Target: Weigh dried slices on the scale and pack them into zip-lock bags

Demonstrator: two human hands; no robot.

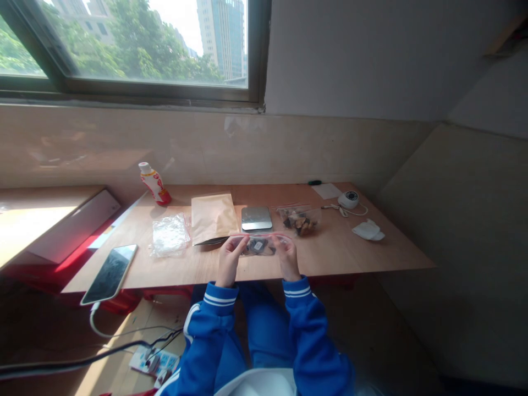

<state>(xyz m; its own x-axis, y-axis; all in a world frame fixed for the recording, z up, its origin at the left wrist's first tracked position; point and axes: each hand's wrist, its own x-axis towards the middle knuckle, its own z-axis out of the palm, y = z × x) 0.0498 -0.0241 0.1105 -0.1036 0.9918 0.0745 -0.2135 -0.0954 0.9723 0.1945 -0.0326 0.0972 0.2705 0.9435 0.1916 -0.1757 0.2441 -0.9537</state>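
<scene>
Both hands hold a small clear zip bag (259,245) with a pink seal strip and dark pieces inside, just above the near edge of the wooden table (350,250). My left hand (229,259) pinches the bag's left end. My right hand (287,258) pinches its right end. Both arms wear blue sleeves with white stripes. Behind the bag lies a small silver scale (256,218). A second clear bag (300,220) with brown pieces lies to the scale's right. A brown paper pouch (213,218) lies to its left.
A crumpled clear plastic bag (169,235), a phone (109,273) on a cable, and a red-and-white bottle (154,184) sit at the left. A white round device (348,199), a paper slip (326,191) and a white tissue (368,230) lie at the right. A power strip (154,362) lies on the floor.
</scene>
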